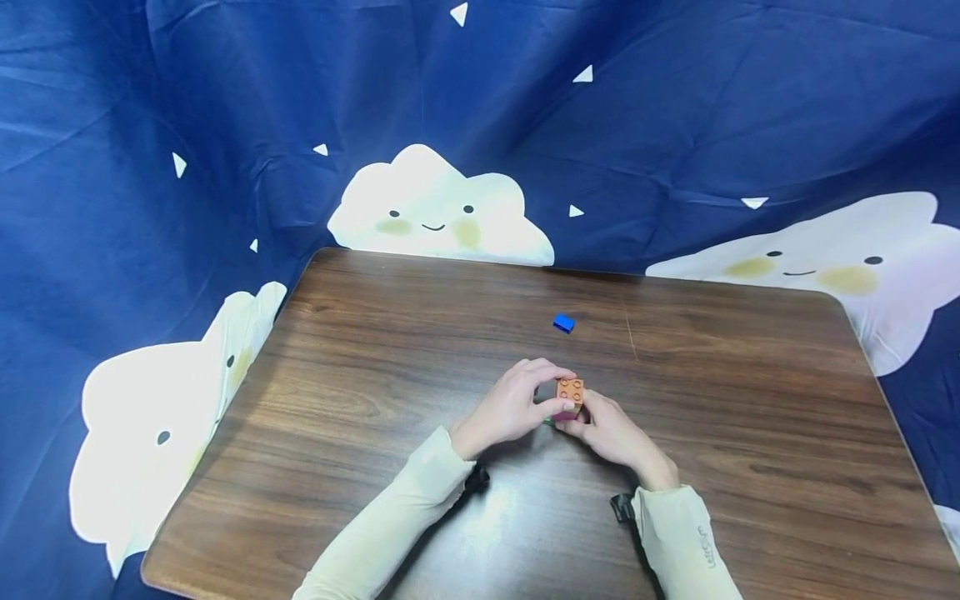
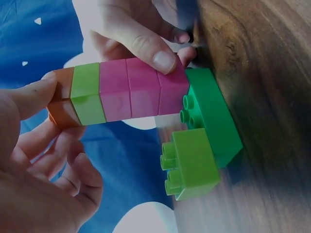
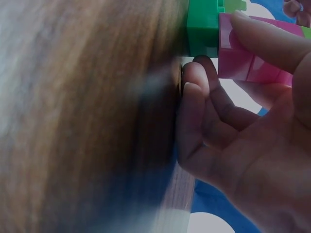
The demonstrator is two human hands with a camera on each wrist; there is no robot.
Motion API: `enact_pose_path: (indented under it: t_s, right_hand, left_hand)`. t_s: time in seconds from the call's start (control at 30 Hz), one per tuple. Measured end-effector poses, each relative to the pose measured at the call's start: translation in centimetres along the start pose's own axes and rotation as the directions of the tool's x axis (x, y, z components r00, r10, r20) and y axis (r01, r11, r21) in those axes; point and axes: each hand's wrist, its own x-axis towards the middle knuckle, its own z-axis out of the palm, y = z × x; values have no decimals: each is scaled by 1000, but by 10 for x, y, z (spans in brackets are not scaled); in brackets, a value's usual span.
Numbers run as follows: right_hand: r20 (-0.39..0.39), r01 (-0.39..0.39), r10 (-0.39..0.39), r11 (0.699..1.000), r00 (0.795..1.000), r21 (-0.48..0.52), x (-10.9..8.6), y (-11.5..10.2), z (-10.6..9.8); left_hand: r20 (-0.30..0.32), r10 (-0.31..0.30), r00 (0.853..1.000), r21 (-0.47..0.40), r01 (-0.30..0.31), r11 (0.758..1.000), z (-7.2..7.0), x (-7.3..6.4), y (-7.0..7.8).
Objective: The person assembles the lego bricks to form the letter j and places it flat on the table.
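Between the hands rises a stack of toy building bricks: an orange brick (image 2: 63,97) on top, a light green brick (image 2: 87,94) under it, then several pink bricks (image 2: 144,92). My left hand (image 1: 510,406) pinches the orange brick between thumb and fingers. Low on the stack, my right hand (image 1: 615,432) grips the lowest pink brick with its thumb on the side. That pink brick is at one end of a long dark green brick (image 2: 216,124), whose studs show beside it. A second light green brick (image 2: 197,162) overlaps the dark green brick's other end, studs up.
A small blue brick (image 1: 563,323) lies on the brown wooden table (image 1: 405,350), beyond the hands. Behind the table hangs a dark blue cloth (image 1: 630,133) printed with white clouds. Black straps (image 1: 622,508) show near the wrists.
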Motion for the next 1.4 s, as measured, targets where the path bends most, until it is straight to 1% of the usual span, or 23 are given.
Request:
enact_pose_path:
  t_s: [0.17,0.23,0.3,0.37,0.47,0.6,0.67,0.73,0.83,0.97,1.2,1.4]
  right_hand:
    - [2,6,-6,1000,1000,7,0,0,-1]
    - [7,0,0,1000,1000,9,0,-1,-1]
    - [14,-17,16,1000,1000,13,0,-1,0]
    - [22,-29,28,999,999,13,1,0,1]
    - [39,-52,51,999,998,17,1,-2,2]
    - [46,-65,64,998,997,25,1,-3,2]
    - [38,-62,61,998,997,27,0,-2,2]
    - [28,-56,56,998,998,29,0,-1,2]
    - [16,-48,47,998,999,30,-1,1,2]
    - [12,-50,49,998,999,44,-1,2,2]
    - [6,-75,75,995,997,64,-2,4,-1]
    - [-19,-64,66,995,998,71,-3,6,-2]
  left_hand:
    - [-9,-6,1000,-35,5,999,1,-1,-2]
    - [-2,-20,1000,-55,20,998,1,-1,-4]
    - [15,-47,999,-87,48,995,0,-3,-7]
    - [26,-77,997,-119,79,990,0,-6,-15]
    - [32,-129,991,-164,133,978,1,-14,-31]
    - [12,-198,980,-192,197,961,5,-26,-52]
    - [18,-226,974,-196,225,954,8,-31,-59]
    - [38,-244,969,-202,246,948,12,-33,-63]
    - [58,-247,967,-197,254,947,17,-34,-66]
    - [55,-244,968,-184,250,951,21,-34,-66]
    - [63,-266,962,-170,273,947,23,-32,-66]
    - [71,-285,956,-173,293,940,23,-30,-66]
